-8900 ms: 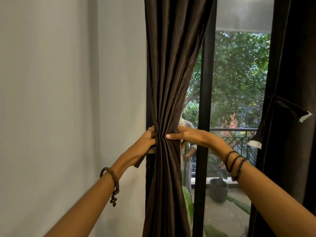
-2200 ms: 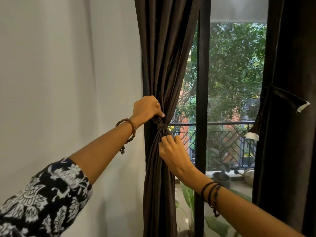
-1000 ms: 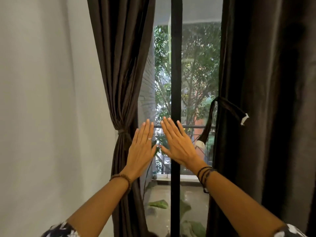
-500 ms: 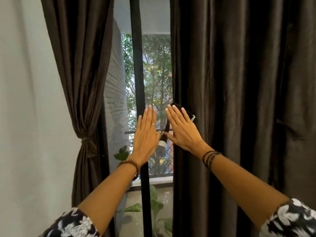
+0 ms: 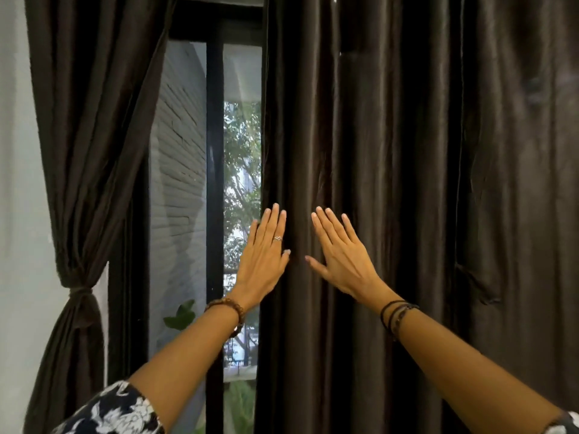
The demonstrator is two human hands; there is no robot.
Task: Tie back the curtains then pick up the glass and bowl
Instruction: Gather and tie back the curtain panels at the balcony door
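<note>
Left curtain (image 5: 84,151) is tied, bunched left of the window frame (image 5: 215,183). Right curtain (image 5: 407,183) hangs loose right of the frame, folds running vertical. We've got both hands flat, fingers straight, gripping nothing: left hand (image 5: 266,249) at the curtain's inner edge just right of the frame, right hand (image 5: 341,252) further right on the fabric. Fabric to gather lies rightward, so the right hand is nearer. Glass and bowl not visible.

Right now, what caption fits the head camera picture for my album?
Left curtain tied back; open left hand and right hand reach for the loose right curtain.
</note>
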